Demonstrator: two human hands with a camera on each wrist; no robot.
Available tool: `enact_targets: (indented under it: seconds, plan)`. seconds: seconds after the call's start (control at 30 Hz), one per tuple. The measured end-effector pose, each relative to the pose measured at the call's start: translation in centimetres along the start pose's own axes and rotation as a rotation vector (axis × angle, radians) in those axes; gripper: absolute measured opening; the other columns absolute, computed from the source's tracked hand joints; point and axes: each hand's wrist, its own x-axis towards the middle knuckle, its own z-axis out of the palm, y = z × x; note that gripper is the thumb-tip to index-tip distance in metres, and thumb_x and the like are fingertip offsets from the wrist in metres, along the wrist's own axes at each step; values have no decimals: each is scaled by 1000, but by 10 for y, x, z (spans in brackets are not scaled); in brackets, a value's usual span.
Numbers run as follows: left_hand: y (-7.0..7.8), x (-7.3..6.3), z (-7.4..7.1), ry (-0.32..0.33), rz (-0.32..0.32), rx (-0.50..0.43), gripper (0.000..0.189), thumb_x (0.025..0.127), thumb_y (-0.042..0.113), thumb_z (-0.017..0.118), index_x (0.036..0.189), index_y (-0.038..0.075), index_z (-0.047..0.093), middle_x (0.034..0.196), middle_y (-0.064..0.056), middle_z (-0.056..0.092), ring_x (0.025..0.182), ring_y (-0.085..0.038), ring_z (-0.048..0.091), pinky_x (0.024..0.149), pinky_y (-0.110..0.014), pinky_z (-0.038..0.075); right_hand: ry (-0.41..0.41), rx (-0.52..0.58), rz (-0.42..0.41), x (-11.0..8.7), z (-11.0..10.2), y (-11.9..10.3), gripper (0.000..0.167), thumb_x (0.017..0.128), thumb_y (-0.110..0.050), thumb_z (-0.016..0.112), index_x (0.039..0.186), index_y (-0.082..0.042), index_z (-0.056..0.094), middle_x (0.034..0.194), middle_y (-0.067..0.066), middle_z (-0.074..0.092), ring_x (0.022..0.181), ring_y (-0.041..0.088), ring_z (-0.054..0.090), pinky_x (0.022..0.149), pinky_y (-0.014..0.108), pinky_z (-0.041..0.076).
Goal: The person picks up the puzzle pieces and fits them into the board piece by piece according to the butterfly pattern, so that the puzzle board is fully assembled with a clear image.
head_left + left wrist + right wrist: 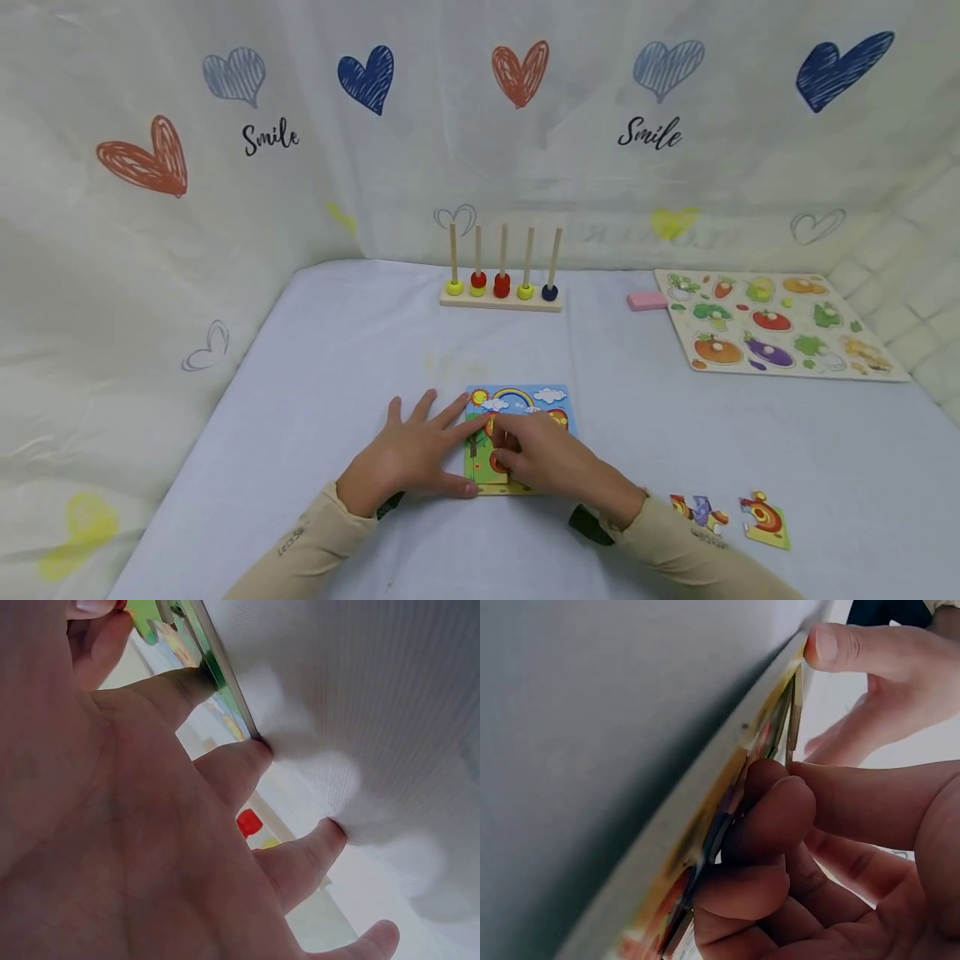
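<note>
A square picture puzzle (528,398) with a sun, rainbow and clouds along its top lies flat on the white cloth. My left hand (411,457) has its fingers spread at the puzzle's left side, index finger reaching over the picture and thumb at the lower-left corner. In the left wrist view, fingertips (259,748) touch the board's edge and the cloth. Between thumb and bent fingers, my right hand (551,454) pinches a puzzle piece (796,712), which stands tilted above the board in the right wrist view. The right hand hides the picture's lower right.
Two groups of loose puzzle pieces (702,512) lie to the right, including a yellow-and-red piece (765,520). Behind stands a peg stand (501,305) with coloured beads. A vegetable peg board (735,317) and a pink block (647,301) lie at the back right.
</note>
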Motion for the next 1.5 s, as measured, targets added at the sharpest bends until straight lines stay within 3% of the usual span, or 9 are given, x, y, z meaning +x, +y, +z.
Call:
enact_targets:
  seconds: [0.7,0.8,0.9,0.93,1.0,1.07,1.2,1.33,1.5]
  plan:
    - [2,0,0,3,2,9,94,89,68,77,168,38,37,177,3,24,159,-46,20,116,-79,18,20,-52,17,4,7,-4,20,95,2,73,88,-10,60,71,-9,55,61,6,49,57,28,44]
    - [1,0,0,4,-1,21,94,89,69,77,168,38,36,177,4,23,159,-46,20,116,-78,19,46,-66,4,4,9,-5,24,94,4,73,84,-11,57,67,-9,52,59,6,47,76,41,55]
    - [0,0,0,3,-4,27,94,89,69,77,168,38,36,177,4,23,159,-45,21,116,-78,19,66,-93,-1,6,11,-6,28,93,4,72,79,-12,54,63,-9,49,59,6,47,82,46,52]
    - [0,0,0,2,-4,27,94,89,69,77,168,38,36,177,4,23,159,-45,21,116,-78,19,67,-98,0,6,11,-7,28,93,4,72,79,-13,54,63,-8,49,60,7,47,82,44,51]
    - [0,-1,0,0,-5,21,94,89,68,77,168,38,37,177,4,24,159,-46,20,116,-78,19,55,-95,18,6,11,-7,26,93,2,73,79,-12,56,64,-8,51,61,8,49,71,35,47]
    - [1,0,0,-2,-5,19,93,89,68,77,168,38,37,177,3,24,159,-46,21,116,-79,19,28,-64,26,5,9,-6,21,95,0,72,80,-11,61,65,-8,53,62,8,50,63,29,42]
    - [2,1,0,-11,-9,10,93,88,69,77,167,39,38,177,3,24,159,-46,20,116,-79,18,-50,69,28,-5,-2,-1,12,102,-8,69,91,-8,73,71,-9,62,66,8,55,62,27,47]
    - [3,1,1,-16,-14,14,94,88,70,77,167,40,37,177,3,23,159,-45,20,116,-79,17,-72,157,1,-22,-17,4,14,106,-15,66,107,-6,77,87,-7,71,77,7,61,70,28,54]
    - [3,0,-1,-11,-15,14,94,88,70,77,167,40,38,177,2,24,159,-46,19,116,-80,17,-29,181,32,-45,-33,7,23,108,-21,66,124,-6,75,107,-3,73,93,12,64,80,29,56]
